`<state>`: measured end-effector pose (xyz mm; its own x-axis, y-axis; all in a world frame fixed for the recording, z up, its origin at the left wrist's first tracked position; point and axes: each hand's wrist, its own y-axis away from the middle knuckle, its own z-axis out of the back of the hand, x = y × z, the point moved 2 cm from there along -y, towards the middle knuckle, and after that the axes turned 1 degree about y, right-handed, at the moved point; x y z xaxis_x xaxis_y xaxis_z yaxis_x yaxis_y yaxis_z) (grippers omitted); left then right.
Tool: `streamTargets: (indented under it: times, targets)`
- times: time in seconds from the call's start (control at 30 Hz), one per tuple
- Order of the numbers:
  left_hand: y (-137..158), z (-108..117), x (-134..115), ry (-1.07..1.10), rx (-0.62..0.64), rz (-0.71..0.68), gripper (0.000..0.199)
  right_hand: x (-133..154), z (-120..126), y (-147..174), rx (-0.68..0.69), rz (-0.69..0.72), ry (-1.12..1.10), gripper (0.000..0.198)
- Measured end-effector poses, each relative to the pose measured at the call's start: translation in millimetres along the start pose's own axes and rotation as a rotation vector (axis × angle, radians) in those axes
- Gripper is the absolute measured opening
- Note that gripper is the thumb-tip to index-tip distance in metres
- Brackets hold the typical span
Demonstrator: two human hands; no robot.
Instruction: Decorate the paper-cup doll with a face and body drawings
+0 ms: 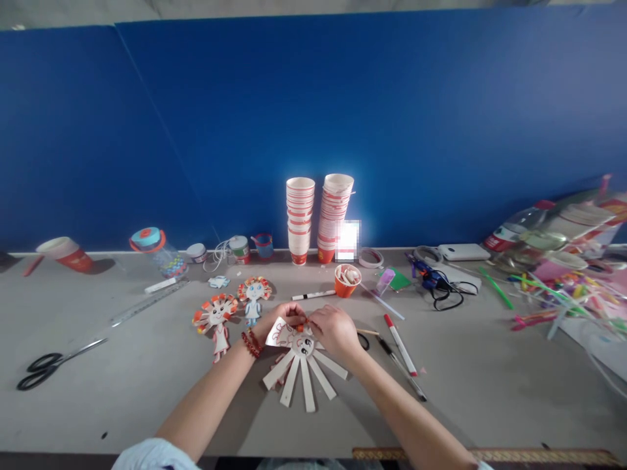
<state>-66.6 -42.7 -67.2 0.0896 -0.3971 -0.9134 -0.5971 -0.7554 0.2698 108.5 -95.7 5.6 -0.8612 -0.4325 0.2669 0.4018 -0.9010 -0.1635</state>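
Both hands meet over a paper cup (306,382) cut into long white strips that fan out from a round base with a drawn face. My left hand (284,316) pinches the cup's far edge, where a small orange curl shows between the fingers. My right hand (336,328) closes its fingertips on the same strip from the other side. A white paper piece with red outlines (278,334) lies against the left hand, overlapping the cup. To the left lie two finished-looking paper dolls, one with a red-edged body (220,336) and one with a blue-edged body (253,303).
Behind the hands stand two tall cup stacks (300,222) and an orange cup of scraps (347,282). Scissors (53,365) and a ruler (147,305) lie left. Right are a red marker (400,346), a black pen (401,367), a glue gun (434,277) and a colourful heap of straws (578,294).
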Motion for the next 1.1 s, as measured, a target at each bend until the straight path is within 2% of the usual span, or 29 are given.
streamTargets:
  times: [0.2,0.77,1.1]
  targets:
    - [0.8,0.4,-4.7,-0.099,0.048,0.05,0.034,1.6,2.5,0.5,0.042,0.06,0.061,0.018]
    - [5.3,-7.0,-16.0,-0.111,0.107,0.015,0.035,6.4,2.4,0.6,0.009,0.119,0.094,0.017]
    - [-0.1,-5.7,-13.8,-0.065,0.094,-0.004,0.027,11.3,6.9,-2.9,0.036,0.083,0.128,0.015]
